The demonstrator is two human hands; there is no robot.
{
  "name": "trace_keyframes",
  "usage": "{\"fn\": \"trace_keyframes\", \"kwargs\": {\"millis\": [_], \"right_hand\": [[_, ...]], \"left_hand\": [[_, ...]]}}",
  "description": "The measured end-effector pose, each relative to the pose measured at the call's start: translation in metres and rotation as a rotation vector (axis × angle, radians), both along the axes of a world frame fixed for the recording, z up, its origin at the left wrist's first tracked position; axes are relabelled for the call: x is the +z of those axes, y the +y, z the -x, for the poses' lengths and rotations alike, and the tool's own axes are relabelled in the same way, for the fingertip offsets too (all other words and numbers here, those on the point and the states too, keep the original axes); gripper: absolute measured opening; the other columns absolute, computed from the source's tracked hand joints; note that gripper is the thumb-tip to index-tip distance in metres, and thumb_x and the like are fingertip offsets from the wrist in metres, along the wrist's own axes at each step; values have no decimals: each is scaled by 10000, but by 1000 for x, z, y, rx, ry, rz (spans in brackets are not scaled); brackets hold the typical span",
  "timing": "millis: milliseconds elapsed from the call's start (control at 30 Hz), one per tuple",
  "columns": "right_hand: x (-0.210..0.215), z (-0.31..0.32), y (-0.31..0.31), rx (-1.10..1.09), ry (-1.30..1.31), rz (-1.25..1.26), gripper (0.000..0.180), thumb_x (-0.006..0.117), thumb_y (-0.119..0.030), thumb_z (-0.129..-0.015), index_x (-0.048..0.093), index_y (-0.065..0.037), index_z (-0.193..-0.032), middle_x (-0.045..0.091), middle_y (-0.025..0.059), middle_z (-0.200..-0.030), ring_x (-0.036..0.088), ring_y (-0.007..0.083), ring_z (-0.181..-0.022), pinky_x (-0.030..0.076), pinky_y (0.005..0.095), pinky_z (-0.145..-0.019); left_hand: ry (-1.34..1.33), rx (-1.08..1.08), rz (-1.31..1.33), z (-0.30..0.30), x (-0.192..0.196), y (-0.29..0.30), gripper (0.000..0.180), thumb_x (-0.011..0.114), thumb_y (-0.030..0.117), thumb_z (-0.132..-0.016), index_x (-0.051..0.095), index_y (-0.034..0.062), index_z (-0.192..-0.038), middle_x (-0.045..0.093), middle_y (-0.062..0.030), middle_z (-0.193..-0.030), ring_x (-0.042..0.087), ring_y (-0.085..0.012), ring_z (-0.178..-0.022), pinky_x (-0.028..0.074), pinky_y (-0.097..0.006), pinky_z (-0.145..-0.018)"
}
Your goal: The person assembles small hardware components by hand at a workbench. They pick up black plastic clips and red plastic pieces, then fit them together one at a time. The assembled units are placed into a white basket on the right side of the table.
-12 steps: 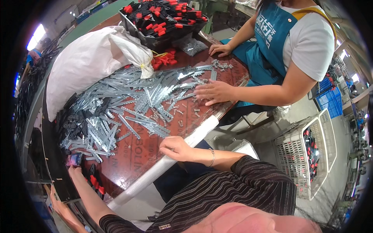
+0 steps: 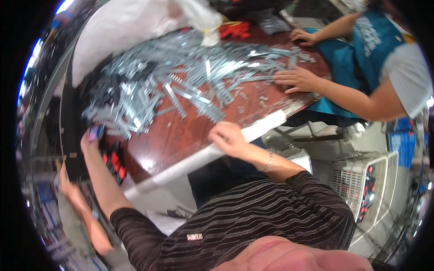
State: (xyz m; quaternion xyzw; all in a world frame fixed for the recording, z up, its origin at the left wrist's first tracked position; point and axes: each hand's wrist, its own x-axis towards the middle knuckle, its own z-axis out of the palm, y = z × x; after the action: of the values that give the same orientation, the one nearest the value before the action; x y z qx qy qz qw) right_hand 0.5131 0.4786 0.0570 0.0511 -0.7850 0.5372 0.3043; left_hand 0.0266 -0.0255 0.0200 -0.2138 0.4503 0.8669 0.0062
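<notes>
Left hand [image 2: 91,141] out at the table's [image 2: 181,135] far-left edge, fingers curled round a small blue-and-red object [image 2: 95,132]. Right hand [image 2: 229,137] curled loosely by the white rail [image 2: 203,156], beside scattered metal strips [image 2: 181,77].

A reddish-brown table [image 2: 181,135] carries a heap of silvery metal strips [image 2: 181,77]

I cannot tell what my left hand [image 2: 91,141] grips, too blurred | white sack [image 2: 122,27] cut off at top | metal strips [image 2: 181,77] smeared, shapes unclear
</notes>
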Motion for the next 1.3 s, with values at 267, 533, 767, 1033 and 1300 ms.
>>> {"fn": "trace_keyframes", "kwargs": {"millis": [267,533,767,1033,1300], "right_hand": [[-7,-10,-4,13,-104,-58,124,511,-30,-856,605,-11,-777,626,84,-742,581,181,-670,459,299,-622],[23,-6,-26,143,-85,8,29,576,-10,-815,600,-9,-832,618,92,-798,579,193,-695,447,274,-628],[63,89,-117,435,90,-466,420,643,-107,-736,496,-23,-1121,556,154,-1103,525,334,-1008,426,395,-871],[33,209,-224,444,1,-873,870,730,-482,-654,390,-35,-1317,409,173,-1342,362,331,-1261,282,453,-1040],[22,212,-254,573,-13,-1018,485,639,-452,-766,567,-129,-1120,596,92,-1023,547,283,-985,418,428,-836]], "left_hand": [[350,-10,520,-196,88,72,331,606,143,-855,587,57,-1174,580,-50,-1166,522,-153,-1054,406,-282,-867],[392,-253,1387,-257,71,17,417,574,282,-885,557,-15,-1176,614,-144,-1104,571,-202,-1035,425,-294,-909],[492,-317,1610,-212,29,3,472,488,381,-892,574,-4,-1151,579,-197,-1163,528,-325,-1116,398,-360,-955],[340,-555,1732,-223,63,25,650,673,426,-750,520,24,-1237,554,-204,-1205,523,-312,-1140,398,-371,-965],[438,-646,1807,-218,57,24,762,765,453,-646,517,36,-1233,528,-193,-1187,493,-327,-1128,394,-378,-964]]}}
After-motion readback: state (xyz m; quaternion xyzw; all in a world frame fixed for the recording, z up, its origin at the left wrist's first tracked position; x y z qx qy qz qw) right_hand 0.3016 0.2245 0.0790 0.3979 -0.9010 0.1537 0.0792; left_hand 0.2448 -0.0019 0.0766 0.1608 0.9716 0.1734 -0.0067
